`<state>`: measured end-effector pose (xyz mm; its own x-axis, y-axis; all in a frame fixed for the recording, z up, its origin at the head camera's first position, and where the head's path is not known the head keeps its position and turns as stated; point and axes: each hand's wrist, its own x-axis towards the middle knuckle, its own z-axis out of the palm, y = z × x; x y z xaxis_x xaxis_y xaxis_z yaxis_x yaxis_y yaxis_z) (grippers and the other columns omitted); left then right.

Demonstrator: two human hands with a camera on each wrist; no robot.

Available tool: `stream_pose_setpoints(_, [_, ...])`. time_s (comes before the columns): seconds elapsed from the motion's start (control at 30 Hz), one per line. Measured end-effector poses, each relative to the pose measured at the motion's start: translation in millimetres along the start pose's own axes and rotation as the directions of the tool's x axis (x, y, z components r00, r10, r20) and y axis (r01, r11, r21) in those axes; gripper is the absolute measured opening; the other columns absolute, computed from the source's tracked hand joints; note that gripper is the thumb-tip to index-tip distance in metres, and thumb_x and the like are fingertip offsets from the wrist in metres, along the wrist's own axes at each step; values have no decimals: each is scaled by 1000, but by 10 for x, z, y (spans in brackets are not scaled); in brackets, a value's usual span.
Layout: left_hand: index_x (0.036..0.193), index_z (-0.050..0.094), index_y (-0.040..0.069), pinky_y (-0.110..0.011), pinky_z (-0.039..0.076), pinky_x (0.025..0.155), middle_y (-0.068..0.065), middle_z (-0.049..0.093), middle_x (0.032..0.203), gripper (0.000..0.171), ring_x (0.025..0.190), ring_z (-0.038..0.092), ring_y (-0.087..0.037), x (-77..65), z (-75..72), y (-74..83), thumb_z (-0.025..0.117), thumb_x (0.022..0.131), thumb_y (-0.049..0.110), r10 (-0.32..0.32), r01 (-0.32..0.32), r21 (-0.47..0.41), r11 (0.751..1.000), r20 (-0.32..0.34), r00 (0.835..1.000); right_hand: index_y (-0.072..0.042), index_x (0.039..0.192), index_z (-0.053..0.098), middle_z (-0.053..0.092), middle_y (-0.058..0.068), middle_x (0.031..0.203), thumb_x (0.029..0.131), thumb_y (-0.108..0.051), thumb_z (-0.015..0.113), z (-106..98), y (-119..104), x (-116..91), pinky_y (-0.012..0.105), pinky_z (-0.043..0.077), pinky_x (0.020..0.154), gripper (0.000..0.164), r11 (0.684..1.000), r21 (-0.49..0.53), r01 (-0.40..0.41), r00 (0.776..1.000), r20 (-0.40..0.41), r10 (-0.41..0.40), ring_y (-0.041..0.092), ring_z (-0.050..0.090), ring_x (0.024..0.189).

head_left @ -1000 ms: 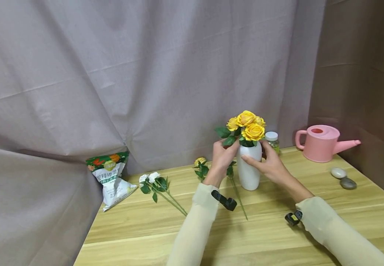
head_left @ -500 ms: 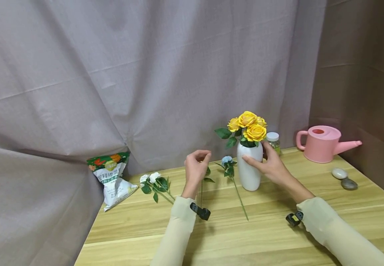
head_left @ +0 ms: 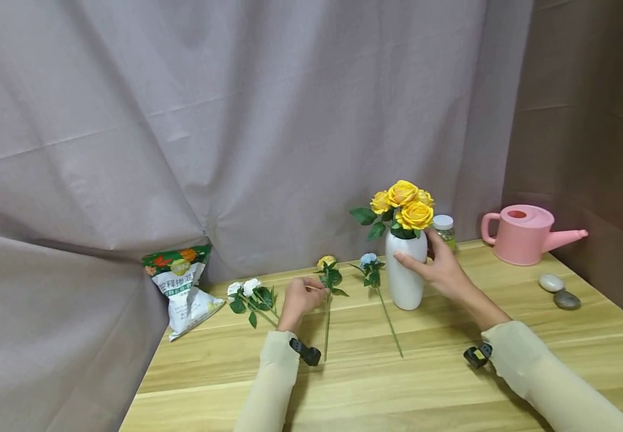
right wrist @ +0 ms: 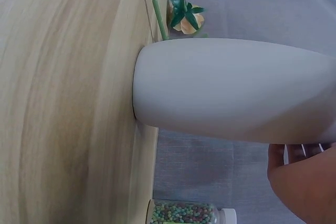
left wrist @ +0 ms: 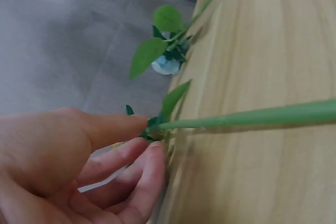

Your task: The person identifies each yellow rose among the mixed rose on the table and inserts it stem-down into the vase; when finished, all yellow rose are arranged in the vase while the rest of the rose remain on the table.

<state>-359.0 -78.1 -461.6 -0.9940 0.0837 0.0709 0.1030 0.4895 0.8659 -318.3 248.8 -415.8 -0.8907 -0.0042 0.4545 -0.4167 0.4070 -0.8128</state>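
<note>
My left hand [head_left: 298,300] pinches the stem of a yellow rose [head_left: 326,262] just below its leaves, while the rose lies on the table. In the left wrist view its green stem [left wrist: 252,116] runs right from between thumb and fingers. My right hand [head_left: 443,273] grips the upper side of a white vase [head_left: 405,288], thumb at the front. The vase stands upright on the table with several yellow roses [head_left: 415,214] in it. Between the vase and my left hand lies a blue flower [head_left: 369,260] on a long stem.
White roses [head_left: 250,287] lie left of my left hand. A printed bag [head_left: 181,291] leans at the back left. A lidded jar of coloured beads [right wrist: 184,212] stands behind the vase. At right are a pink watering can [head_left: 523,237], a white stone [head_left: 551,282] and a grey stone [head_left: 566,299].
My left hand has left the bouquet at the vase and moved left and down to the yellow rose lying on the table. The right hand has stayed on the vase.
</note>
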Motion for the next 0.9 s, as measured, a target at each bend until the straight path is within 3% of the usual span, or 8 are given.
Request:
stream_pose_setpoints(0.13, [99,75,4,-36,61,65,-10,76,82,18,70,73,-23,-24,41,-23,79,88,18,-33,34,-30,999,46,998,-26,152,34,52,4,142,92,-34,75,1,8,6,36,50,97,73,1000,4,2,1000,-4,-2,20,53,124])
stream_pose_setpoints(0.27, [95,77,4,-35,63,66,-10,76,84,14,68,74,-21,-17,49,-25,78,88,16,-45,48,-57,997,52,998,-25,153,32,50,6,145,92,-33,75,3,25,9,51,48,102,76,1000,25,-5,1000,5,5,24,52,128])
stream_pose_setpoints(0.33, [96,77,4,-36,63,69,-11,77,87,14,72,75,-24,-12,32,-12,77,89,15,-44,49,-84,995,62,997,-25,154,31,49,8,146,91,-32,75,-1,38,8,52,47,103,77,999,32,-12,1000,9,11,26,51,129])
stream_pose_setpoints(0.53, [105,74,0,-47,62,83,-19,76,99,19,88,75,-36,7,-75,169,74,91,12,-7,24,-263,964,66,998,-24,154,31,49,8,146,91,-31,76,-4,45,4,52,47,102,78,999,39,-17,1000,10,17,25,51,128])
stream_pose_setpoints(0.7, [107,73,1,-38,63,81,-21,76,103,19,92,75,-37,3,-114,393,74,92,12,92,-92,-381,920,-17,996,-25,153,32,50,6,145,91,-33,75,1,31,-2,50,47,102,76,1000,25,-10,1000,7,10,23,52,127])
stream_pose_setpoints(0.9, [107,71,4,-38,63,81,-18,77,101,19,93,73,-43,-79,-110,691,74,92,16,221,-276,-469,839,-171,960,-25,152,34,51,5,143,91,-34,75,3,6,-7,49,48,100,74,1000,14,-2,1000,-1,2,21,53,125])
